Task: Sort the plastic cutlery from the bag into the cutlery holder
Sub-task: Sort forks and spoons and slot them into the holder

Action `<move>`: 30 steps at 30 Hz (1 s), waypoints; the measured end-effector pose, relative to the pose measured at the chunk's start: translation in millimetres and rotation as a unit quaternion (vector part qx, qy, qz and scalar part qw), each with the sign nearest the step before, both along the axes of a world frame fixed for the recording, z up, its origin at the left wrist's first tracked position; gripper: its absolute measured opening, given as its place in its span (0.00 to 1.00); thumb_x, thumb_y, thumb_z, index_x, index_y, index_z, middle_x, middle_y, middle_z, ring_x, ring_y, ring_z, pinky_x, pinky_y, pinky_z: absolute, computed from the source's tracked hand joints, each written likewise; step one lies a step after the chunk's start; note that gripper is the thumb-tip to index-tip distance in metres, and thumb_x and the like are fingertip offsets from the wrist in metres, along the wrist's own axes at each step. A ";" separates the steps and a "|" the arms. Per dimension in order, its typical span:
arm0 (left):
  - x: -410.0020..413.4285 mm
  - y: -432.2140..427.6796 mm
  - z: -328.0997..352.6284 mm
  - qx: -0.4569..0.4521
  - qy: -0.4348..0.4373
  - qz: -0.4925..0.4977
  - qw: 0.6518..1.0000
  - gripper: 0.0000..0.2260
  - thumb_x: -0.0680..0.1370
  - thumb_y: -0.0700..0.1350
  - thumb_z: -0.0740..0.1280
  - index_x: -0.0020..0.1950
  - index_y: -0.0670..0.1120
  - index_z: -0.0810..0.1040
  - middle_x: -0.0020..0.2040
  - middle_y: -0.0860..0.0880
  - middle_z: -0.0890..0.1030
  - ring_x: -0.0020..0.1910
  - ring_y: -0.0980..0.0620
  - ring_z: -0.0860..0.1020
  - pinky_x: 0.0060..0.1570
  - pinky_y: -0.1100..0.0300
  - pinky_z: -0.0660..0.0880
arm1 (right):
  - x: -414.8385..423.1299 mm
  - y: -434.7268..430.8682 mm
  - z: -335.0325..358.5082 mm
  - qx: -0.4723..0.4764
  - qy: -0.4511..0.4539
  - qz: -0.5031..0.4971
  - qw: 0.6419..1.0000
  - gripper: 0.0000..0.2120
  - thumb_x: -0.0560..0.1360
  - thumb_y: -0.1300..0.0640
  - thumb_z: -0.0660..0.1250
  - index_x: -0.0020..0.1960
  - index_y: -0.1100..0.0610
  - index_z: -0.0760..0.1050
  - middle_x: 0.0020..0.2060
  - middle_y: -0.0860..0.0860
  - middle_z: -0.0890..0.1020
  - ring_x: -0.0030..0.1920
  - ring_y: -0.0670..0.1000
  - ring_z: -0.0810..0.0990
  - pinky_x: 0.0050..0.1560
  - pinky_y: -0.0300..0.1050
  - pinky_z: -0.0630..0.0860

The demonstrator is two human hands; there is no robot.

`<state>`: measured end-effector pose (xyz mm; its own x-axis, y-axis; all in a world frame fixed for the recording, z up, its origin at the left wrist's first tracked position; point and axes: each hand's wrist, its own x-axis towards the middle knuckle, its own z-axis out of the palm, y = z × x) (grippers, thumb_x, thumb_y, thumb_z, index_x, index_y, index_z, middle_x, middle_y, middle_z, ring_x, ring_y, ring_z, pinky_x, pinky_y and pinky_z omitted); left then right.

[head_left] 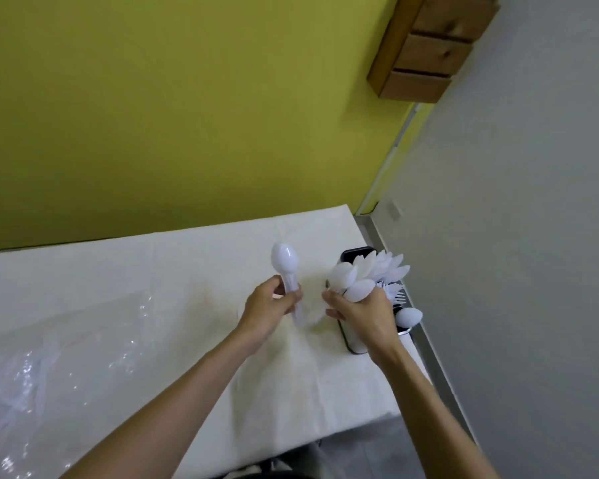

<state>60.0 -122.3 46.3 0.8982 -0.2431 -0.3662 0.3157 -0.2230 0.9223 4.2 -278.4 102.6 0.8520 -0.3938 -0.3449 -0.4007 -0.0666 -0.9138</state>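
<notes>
1. The clear plastic bag (38, 371) lies crumpled on the left of the table (125, 271), well apart from both hands — apparently set aside once emptied, though its contents cannot be made out.
2. The left hand (270, 307) is closed around the handles of a few white spoons (284, 259), bowls upward, seemingly kept upright and ready to go into the holder.
3. The right hand (363, 314) is curled around a fanned bunch of spoons (357, 278) standing in the black cutlery holder (355, 254) — probably steadying or gathering them to make room.
4. Forks (396, 292) show in a compartment just beyond, and one spoon (408, 316) sticks out nearer the table's right edge.
5. A white cloth with faint brownish stains covers the table; behind is a yellow-green wall (153, 98), a grey floor on the right and a wooden drawer unit (433, 50).
</notes>
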 end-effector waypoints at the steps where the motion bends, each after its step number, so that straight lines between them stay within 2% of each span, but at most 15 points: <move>1: -2.8 -11.2 6.9 -0.034 0.001 -0.013 0.999 0.06 0.77 0.45 0.68 0.50 0.43 0.79 0.42 0.51 0.80 0.42 0.51 0.81 0.53 0.56 0.79 | -8.9 -12.8 10.2 0.009 -0.012 -0.017 1.000 0.01 0.71 0.62 0.74 0.42 0.58 0.83 0.39 0.53 0.86 0.39 0.50 0.86 0.42 0.44 0.83; 4: -16.7 -43.6 19.5 -0.110 0.019 -0.041 0.993 0.04 0.78 0.43 0.67 0.48 0.43 0.78 0.37 0.54 0.78 0.40 0.52 0.78 0.50 0.57 0.78 | -33.9 -55.7 24.0 0.029 -0.041 -0.072 0.996 0.04 0.71 0.63 0.74 0.45 0.61 0.83 0.41 0.57 0.87 0.44 0.55 0.86 0.46 0.50 0.82; 6: -26.9 -64.3 20.0 -0.145 0.037 -0.043 0.988 0.02 0.78 0.42 0.67 0.48 0.44 0.78 0.36 0.53 0.77 0.39 0.52 0.75 0.49 0.55 0.75 | -46.3 -80.5 19.6 0.059 -0.048 -0.139 0.987 0.03 0.71 0.65 0.73 0.44 0.64 0.82 0.40 0.58 0.85 0.43 0.55 0.85 0.44 0.46 0.82; 8: -35.7 -82.1 17.6 -0.160 0.052 -0.026 0.985 0.02 0.77 0.43 0.68 0.49 0.46 0.79 0.41 0.50 0.79 0.41 0.52 0.76 0.53 0.50 0.75 | -54.9 -95.9 10.9 0.097 -0.040 -0.207 0.973 0.01 0.72 0.67 0.72 0.42 0.65 0.80 0.37 0.58 0.82 0.41 0.54 0.82 0.39 0.40 0.81; 11: -45.7 -100.8 10.6 -0.129 0.030 0.013 0.991 0.07 0.74 0.49 0.69 0.50 0.49 0.80 0.41 0.49 0.81 0.41 0.52 0.77 0.54 0.49 0.77 | -60.5 -107.5 -6.9 0.122 -0.036 -0.268 0.955 0.04 0.73 0.69 0.70 0.41 0.63 0.78 0.37 0.58 0.81 0.35 0.49 0.81 0.36 0.36 0.80; 14: -54.9 -114.1 8.9 -0.085 0.003 0.026 0.996 0.07 0.75 0.50 0.69 0.48 0.49 0.79 0.41 0.50 0.82 0.42 0.52 0.79 0.49 0.55 0.76 | -59.2 -113.9 -25.1 0.104 -0.031 -0.297 0.949 0.02 0.72 0.68 0.72 0.43 0.65 0.79 0.39 0.60 0.83 0.36 0.51 0.83 0.38 0.39 0.81; 16: -58.8 -118.7 7.0 -0.024 -0.033 0.002 0.999 0.04 0.76 0.48 0.69 0.48 0.48 0.79 0.42 0.49 0.82 0.42 0.53 0.79 0.43 0.63 0.74 | -56.1 -113.7 -32.9 0.044 -0.014 -0.271 0.961 0.04 0.70 0.64 0.74 0.42 0.64 0.81 0.39 0.59 0.85 0.38 0.53 0.85 0.40 0.43 0.81; 18: -62.1 -123.4 5.3 0.038 -0.089 -0.025 0.995 0.05 0.77 0.45 0.68 0.48 0.45 0.79 0.42 0.49 0.82 0.42 0.54 0.79 0.41 0.66 0.72 | -55.9 -113.2 -35.8 -0.058 0.013 -0.212 0.975 0.06 0.68 0.58 0.76 0.38 0.60 0.82 0.33 0.53 0.85 0.35 0.49 0.85 0.38 0.44 0.79; 19: -63.3 -125.3 4.3 0.058 -0.122 -0.039 0.990 0.05 0.77 0.44 0.68 0.48 0.42 0.78 0.42 0.49 0.82 0.42 0.53 0.78 0.41 0.64 0.71 | -56.1 -111.4 -34.7 -0.109 0.023 -0.178 0.978 0.08 0.68 0.56 0.76 0.36 0.59 0.81 0.30 0.50 0.85 0.35 0.48 0.85 0.36 0.44 0.78; 22: -69.6 -131.6 7.3 0.102 -0.226 -0.069 0.966 0.04 0.77 0.39 0.67 0.49 0.39 0.78 0.42 0.50 0.77 0.43 0.53 0.72 0.44 0.65 0.67 | -57.1 -110.1 -32.2 -0.212 0.020 -0.087 0.973 0.12 0.68 0.49 0.74 0.34 0.57 0.79 0.30 0.52 0.83 0.34 0.50 0.82 0.33 0.46 0.76; 24: -71.7 -132.4 5.8 0.106 -0.262 -0.073 0.957 0.05 0.76 0.37 0.67 0.51 0.40 0.79 0.46 0.49 0.79 0.47 0.52 0.74 0.49 0.66 0.68 | -56.8 -110.5 -30.3 -0.243 0.000 -0.013 0.970 0.14 0.70 0.48 0.73 0.32 0.57 0.77 0.29 0.54 0.81 0.31 0.51 0.78 0.30 0.45 0.72; 26: -73.3 -129.1 2.0 0.096 -0.268 -0.084 0.955 0.09 0.76 0.38 0.67 0.56 0.43 0.79 0.50 0.52 0.79 0.51 0.55 0.74 0.53 0.66 0.70 | -58.2 -111.2 -32.0 -0.270 -0.023 0.043 0.962 0.15 0.69 0.49 0.72 0.32 0.58 0.74 0.28 0.55 0.78 0.29 0.51 0.73 0.27 0.41 0.66; 28: -74.1 -124.2 -6.1 0.095 -0.267 -0.105 0.953 0.12 0.76 0.40 0.68 0.59 0.46 0.77 0.54 0.54 0.78 0.54 0.57 0.74 0.56 0.64 0.72 | -60.9 -113.8 -38.4 -0.286 -0.028 0.057 0.956 0.10 0.66 0.48 0.72 0.37 0.52 0.74 0.32 0.49 0.76 0.33 0.46 0.73 0.31 0.35 0.67; 29: -74.3 -122.2 -9.3 0.096 -0.267 -0.110 0.953 0.14 0.76 0.41 0.68 0.61 0.47 0.76 0.55 0.54 0.77 0.55 0.57 0.74 0.57 0.64 0.72 | -63.6 -114.2 -40.9 -0.274 -0.022 0.051 0.960 0.11 0.66 0.48 0.73 0.44 0.49 0.74 0.38 0.46 0.78 0.38 0.46 0.76 0.37 0.36 0.72; 30: -75.2 -120.0 -10.5 0.094 -0.269 -0.111 0.952 0.15 0.76 0.41 0.69 0.62 0.47 0.75 0.56 0.53 0.77 0.56 0.57 0.75 0.57 0.64 0.73 | -66.8 -114.4 -43.7 -0.258 -0.020 0.045 0.965 0.18 0.65 0.48 0.74 0.52 0.47 0.73 0.44 0.45 0.78 0.44 0.46 0.78 0.42 0.41 0.76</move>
